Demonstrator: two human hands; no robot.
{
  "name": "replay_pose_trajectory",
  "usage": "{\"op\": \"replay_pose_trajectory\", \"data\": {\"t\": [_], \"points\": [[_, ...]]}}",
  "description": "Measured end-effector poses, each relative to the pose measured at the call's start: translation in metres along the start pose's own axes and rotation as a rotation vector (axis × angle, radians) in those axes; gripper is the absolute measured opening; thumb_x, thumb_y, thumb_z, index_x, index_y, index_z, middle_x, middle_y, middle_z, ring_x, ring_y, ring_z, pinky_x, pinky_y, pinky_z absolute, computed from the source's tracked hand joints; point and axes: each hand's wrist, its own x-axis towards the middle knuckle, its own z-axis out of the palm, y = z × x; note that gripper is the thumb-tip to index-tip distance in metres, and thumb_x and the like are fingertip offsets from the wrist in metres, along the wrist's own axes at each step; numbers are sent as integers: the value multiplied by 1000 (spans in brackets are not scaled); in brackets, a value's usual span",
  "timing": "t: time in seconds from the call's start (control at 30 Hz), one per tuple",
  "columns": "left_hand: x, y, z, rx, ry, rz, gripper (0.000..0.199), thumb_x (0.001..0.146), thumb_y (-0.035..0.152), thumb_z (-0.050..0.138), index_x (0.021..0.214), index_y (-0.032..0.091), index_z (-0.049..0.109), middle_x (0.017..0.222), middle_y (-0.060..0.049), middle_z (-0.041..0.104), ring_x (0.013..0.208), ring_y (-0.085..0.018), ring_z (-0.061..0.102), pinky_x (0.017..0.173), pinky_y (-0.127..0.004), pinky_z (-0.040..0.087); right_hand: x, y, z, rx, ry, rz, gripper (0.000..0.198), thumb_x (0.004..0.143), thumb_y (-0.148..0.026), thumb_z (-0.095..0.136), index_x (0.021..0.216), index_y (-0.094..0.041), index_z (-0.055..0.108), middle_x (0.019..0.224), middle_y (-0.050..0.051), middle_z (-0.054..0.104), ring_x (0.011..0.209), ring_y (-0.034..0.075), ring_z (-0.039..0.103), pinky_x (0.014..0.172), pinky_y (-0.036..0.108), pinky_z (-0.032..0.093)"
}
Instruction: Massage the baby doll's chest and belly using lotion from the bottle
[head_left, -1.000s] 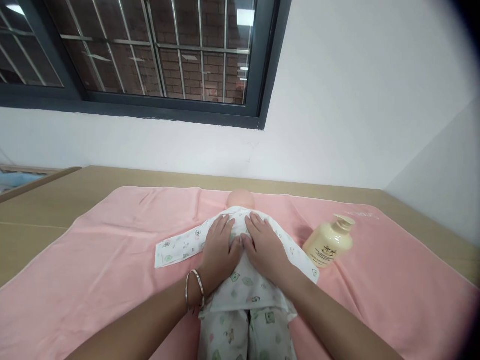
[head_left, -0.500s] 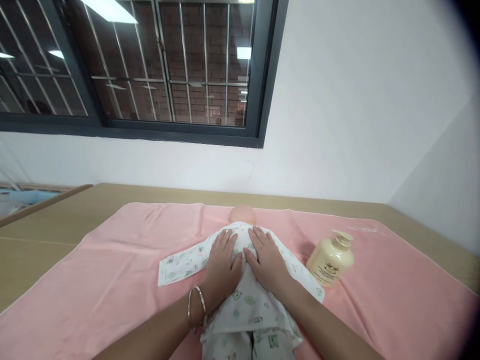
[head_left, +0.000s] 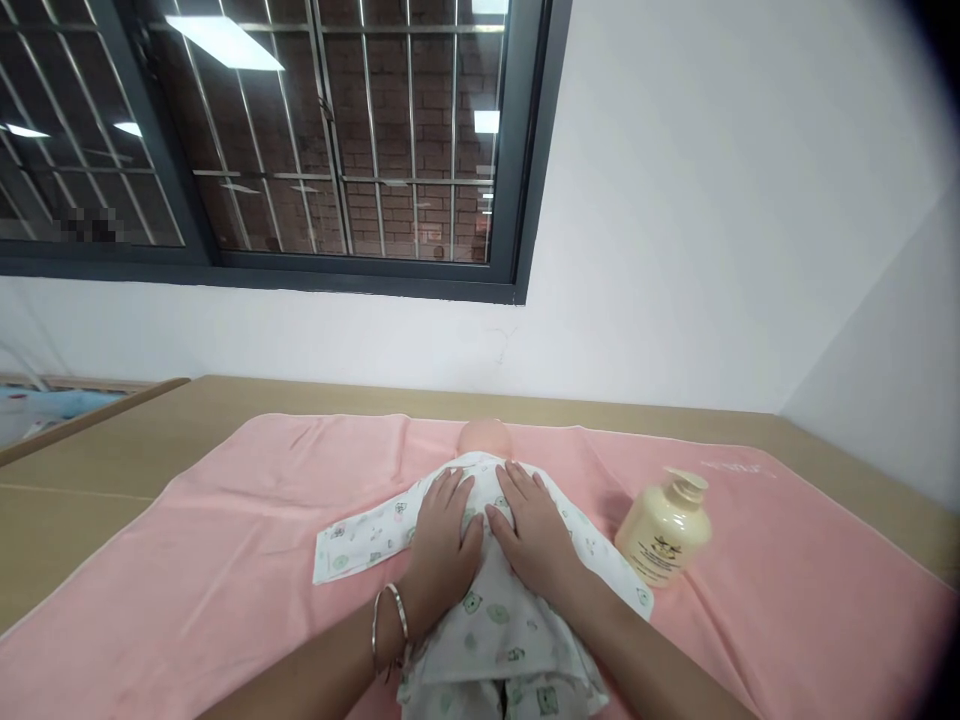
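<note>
A baby doll lies on a pink towel, dressed in a white outfit printed with small green figures. Only the top of its bare head shows past the collar, and its sleeves spread to both sides. My left hand rests flat on the left of the doll's upper body, fingers stretched toward the head. On the right half, my right hand lies in the same way, the two thumbs close together. A cream-yellow pump bottle stands on the towel beside the right sleeve.
Under the towel is a wooden tabletop with a raised edge at the left. Behind it rises a white wall with a dark-framed, barred window. Some light-blue material shows beyond the left edge.
The whole view has shifted slightly, so everything sits a little lower in the picture. Both hands keep their place on the doll's clothing, with no clear movement.
</note>
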Motion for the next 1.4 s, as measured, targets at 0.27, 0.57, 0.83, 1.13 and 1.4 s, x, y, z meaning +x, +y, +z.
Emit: {"op": "replay_pose_trajectory", "data": {"t": [0.27,0.57,0.83,1.13,1.4], "points": [[0,1,-1,-7,10,-4,43,89,24,41,130,14,49,139,-14,48,132,-28,41,108,-54,37,-1,2,4,1,35,-19,53,97,-33,36,143,-7,38,147,11,32,138,25,25,116,48,21],[1,4,-3,-16,0,-8,43,89,24,43,129,13,51,139,-14,49,132,-28,41,109,-53,36,-1,4,5,8,43,-23,52,97,-34,36,142,-8,40,147,11,34,138,25,27,115,49,22],[2,6,-5,-22,13,-10,44,87,22,44,129,16,51,139,-13,49,130,-28,43,107,-53,38,-1,4,4,14,39,-24,53,98,-35,34,142,-7,39,147,10,33,138,25,26,115,49,21],[2,7,-6,-27,21,10,42,88,23,43,128,16,51,138,-13,50,130,-27,43,108,-53,37,-1,5,3,14,36,-28,52,97,-35,35,142,-8,39,147,11,33,138,25,26,115,49,22],[1,13,-9,59,109,125,31,87,19,46,115,15,58,123,-13,60,120,-27,51,105,-50,42,-6,-7,-5,-86,21,-19,49,99,-32,36,141,-7,42,145,13,37,136,26,30,114,46,27]]}}
